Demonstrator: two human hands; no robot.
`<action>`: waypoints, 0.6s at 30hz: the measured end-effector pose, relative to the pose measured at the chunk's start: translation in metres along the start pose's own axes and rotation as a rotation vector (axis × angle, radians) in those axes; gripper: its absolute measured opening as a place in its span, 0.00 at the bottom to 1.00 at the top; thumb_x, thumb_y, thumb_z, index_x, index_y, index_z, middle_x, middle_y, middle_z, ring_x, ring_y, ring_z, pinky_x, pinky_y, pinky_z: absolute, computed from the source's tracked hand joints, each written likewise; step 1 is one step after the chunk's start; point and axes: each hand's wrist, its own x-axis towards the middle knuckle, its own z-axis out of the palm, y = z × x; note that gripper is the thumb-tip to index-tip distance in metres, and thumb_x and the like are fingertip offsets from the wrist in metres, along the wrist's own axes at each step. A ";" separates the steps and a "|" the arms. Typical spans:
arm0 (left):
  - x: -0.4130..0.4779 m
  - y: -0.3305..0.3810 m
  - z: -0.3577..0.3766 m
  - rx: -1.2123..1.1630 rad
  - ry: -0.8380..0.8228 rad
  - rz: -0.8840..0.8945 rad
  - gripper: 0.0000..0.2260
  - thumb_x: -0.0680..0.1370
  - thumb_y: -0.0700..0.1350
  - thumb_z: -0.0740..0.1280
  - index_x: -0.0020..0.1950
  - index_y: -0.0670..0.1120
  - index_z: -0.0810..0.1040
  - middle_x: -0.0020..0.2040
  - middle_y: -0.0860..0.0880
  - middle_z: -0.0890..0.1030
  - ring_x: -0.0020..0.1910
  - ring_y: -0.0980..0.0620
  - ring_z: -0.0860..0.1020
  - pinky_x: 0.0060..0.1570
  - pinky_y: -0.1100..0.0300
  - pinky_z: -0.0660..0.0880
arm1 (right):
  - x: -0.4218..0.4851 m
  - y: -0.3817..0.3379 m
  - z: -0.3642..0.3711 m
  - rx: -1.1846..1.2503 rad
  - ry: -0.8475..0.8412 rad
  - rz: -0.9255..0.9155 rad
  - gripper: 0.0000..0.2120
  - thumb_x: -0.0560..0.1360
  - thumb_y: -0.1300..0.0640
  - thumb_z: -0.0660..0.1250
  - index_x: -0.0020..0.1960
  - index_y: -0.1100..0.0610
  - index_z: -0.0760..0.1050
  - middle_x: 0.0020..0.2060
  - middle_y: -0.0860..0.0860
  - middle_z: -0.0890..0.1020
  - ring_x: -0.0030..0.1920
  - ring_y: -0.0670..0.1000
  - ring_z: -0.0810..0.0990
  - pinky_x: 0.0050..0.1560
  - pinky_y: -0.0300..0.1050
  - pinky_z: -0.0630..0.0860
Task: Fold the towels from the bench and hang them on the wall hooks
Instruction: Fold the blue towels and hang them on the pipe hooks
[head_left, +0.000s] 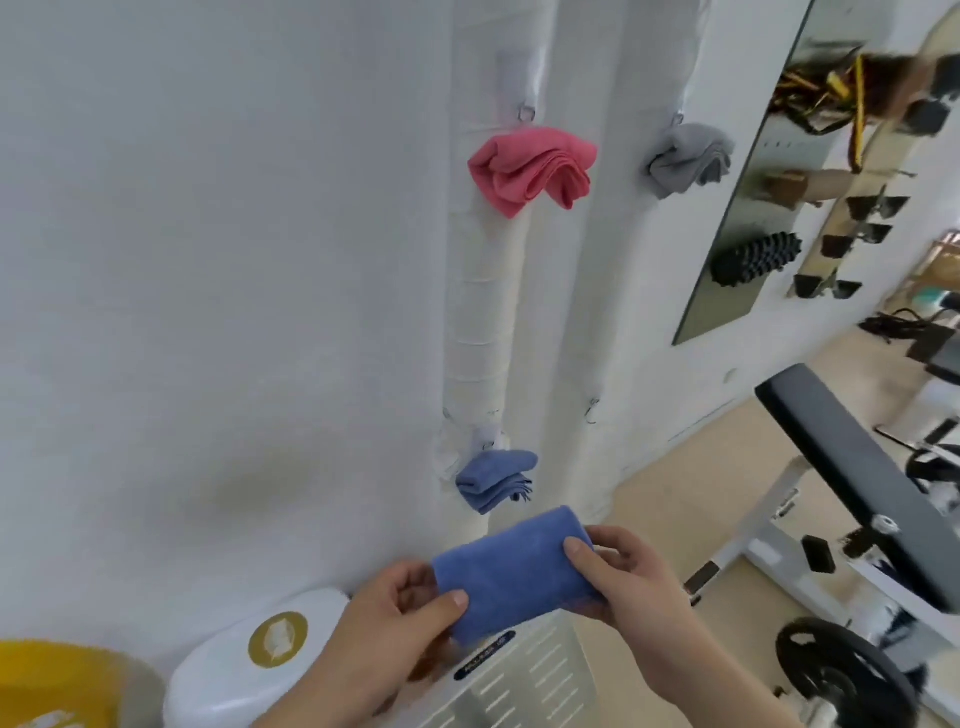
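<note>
Head view: fold looks done, this is the carry-to-hook step.

- Folded blue towel (514, 577) held flat between both hands, low in front of the white wall (208, 260), off the bench (857, 467).
- Left hand (395, 603) pinches the towel's left edge: thumb on top, fingers curled under.
- Right hand (623, 577) pinches the right edge the same way: thumb on top, fingers wrapped behind.
- Three hooks are taken: pink towel (530, 169) up top, grey towel (685, 161) to its right, another blue towel (493, 480) low, just above the held one.
- Empty wire hook (592, 410) sits to the right of the hung blue towel, and looks like the target.

Next move, my read: lift the towel up and right to that hook, and drape or snag the fold over the wire without letting the layers open. The hook is small, so one hand probably has to bunch the top edge.
</note>
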 end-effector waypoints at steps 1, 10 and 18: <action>0.020 0.013 0.005 0.015 -0.029 0.002 0.21 0.63 0.47 0.78 0.52 0.42 0.82 0.43 0.39 0.87 0.43 0.39 0.86 0.48 0.42 0.83 | 0.015 -0.007 -0.002 0.013 0.038 0.009 0.14 0.78 0.54 0.73 0.60 0.59 0.77 0.47 0.57 0.88 0.48 0.57 0.88 0.50 0.53 0.85; 0.166 0.099 0.087 0.186 -0.182 0.068 0.10 0.75 0.38 0.74 0.54 0.46 0.81 0.47 0.45 0.87 0.44 0.46 0.86 0.41 0.55 0.84 | 0.122 -0.072 -0.064 0.056 0.193 -0.018 0.12 0.79 0.62 0.69 0.61 0.53 0.76 0.51 0.54 0.87 0.51 0.55 0.87 0.49 0.46 0.84; 0.263 0.127 0.185 0.346 -0.136 0.029 0.07 0.77 0.45 0.67 0.54 0.48 0.78 0.45 0.46 0.86 0.43 0.47 0.83 0.50 0.51 0.84 | 0.256 -0.084 -0.125 -0.026 0.303 -0.087 0.16 0.78 0.61 0.69 0.63 0.48 0.72 0.56 0.47 0.81 0.52 0.52 0.84 0.59 0.56 0.82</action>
